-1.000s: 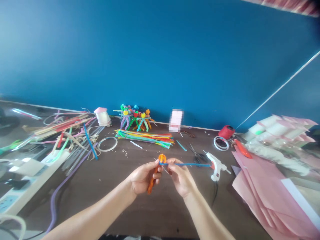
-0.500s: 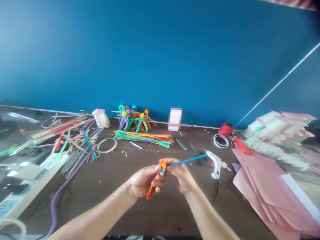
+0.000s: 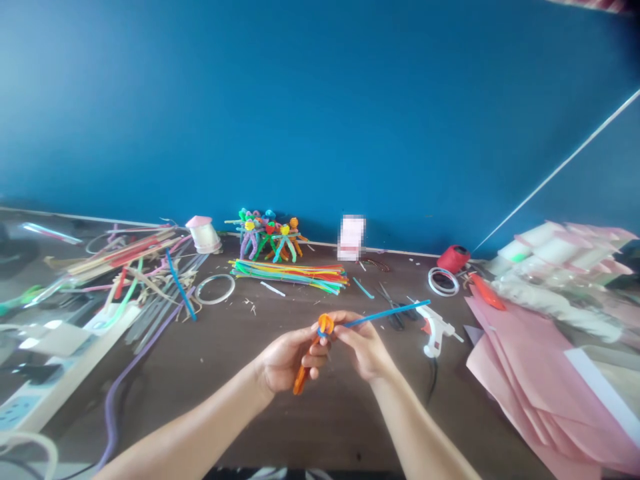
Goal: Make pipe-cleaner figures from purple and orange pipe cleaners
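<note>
My left hand (image 3: 291,358) is closed around an orange pipe cleaner figure (image 3: 301,377), whose rounded loop end stands up between the two hands. Just under that loop, a blue pipe cleaner (image 3: 387,312) wraps the orange one. My right hand (image 3: 363,345) pinches the blue piece close to the wrap, and its long free end sticks out to the right, passing above the scissors toward the glue gun. The fingertips of both hands almost meet at the wrap, so part of it is hidden.
Behind the hands lie a bundle of coloured pipe cleaners (image 3: 290,274) and several small pipe cleaner figures (image 3: 273,239). Scissors (image 3: 395,319), a white glue gun (image 3: 434,328) and pink sheets (image 3: 530,373) are on the right. Loose strips (image 3: 135,267) and a power strip (image 3: 75,370) fill the left.
The blue pipe cleaner's free end has swung slightly up and reaches farther right. The orange loop has turned a little and looks rounder. Both hands keep their hold.
</note>
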A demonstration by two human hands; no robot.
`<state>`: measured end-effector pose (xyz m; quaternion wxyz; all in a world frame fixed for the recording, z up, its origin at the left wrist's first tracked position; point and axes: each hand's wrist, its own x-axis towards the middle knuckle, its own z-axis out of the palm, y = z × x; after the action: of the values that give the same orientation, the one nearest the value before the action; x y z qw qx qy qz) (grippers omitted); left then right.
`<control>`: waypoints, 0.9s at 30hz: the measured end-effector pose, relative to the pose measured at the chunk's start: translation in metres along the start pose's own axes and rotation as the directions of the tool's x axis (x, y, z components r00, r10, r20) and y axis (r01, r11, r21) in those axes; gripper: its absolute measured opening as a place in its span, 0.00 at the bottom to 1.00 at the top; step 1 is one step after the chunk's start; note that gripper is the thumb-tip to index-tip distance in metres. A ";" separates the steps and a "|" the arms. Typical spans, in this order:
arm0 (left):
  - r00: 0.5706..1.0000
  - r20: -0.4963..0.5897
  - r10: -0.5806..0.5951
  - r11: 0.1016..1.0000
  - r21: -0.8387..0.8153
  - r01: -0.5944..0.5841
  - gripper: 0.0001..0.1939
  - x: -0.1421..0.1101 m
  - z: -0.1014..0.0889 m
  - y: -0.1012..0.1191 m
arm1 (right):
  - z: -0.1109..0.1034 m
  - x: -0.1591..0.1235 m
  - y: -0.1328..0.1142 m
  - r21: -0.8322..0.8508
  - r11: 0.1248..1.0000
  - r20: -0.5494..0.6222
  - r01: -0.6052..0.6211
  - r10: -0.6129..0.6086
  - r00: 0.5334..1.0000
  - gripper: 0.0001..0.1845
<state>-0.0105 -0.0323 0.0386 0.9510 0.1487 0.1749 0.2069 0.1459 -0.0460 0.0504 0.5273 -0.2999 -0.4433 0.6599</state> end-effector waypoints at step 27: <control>0.990 -0.046 0.136 0.933 0.343 -0.112 0.15 0.009 -0.012 0.000 | -0.017 0.013 0.003 0.098 0.945 -0.067 -0.312 0.319 0.945 0.13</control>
<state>-0.0078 -0.0260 0.0249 0.8897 0.3138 0.2308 0.2382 0.1558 -0.0289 0.0415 0.4450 -0.3707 -0.3390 0.7414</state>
